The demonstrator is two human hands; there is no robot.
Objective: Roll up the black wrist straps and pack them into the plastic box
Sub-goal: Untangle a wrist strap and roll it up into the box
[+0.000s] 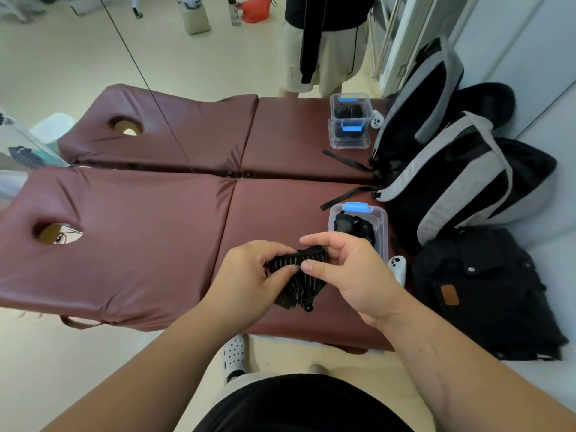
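A black wrist strap (300, 280) with thin white stripes is held above the front edge of the maroon massage table (131, 244). My left hand (249, 275) pinches its left end between thumb and fingers. My right hand (346, 266) grips its upper right end, and the loose part hangs down below both hands. Just behind my right hand stands an open clear plastic box (381, 224) with a blue latch; black rolled straps lie inside it, partly hidden by my fingers.
A mirror behind the table repeats the box, the table and my body. Two grey-and-black backpacks (452, 182) lean at the right, a black backpack (486, 291) lies below them. A white controller (399, 268) rests beside the box. The table has a face hole (57, 233) at left.
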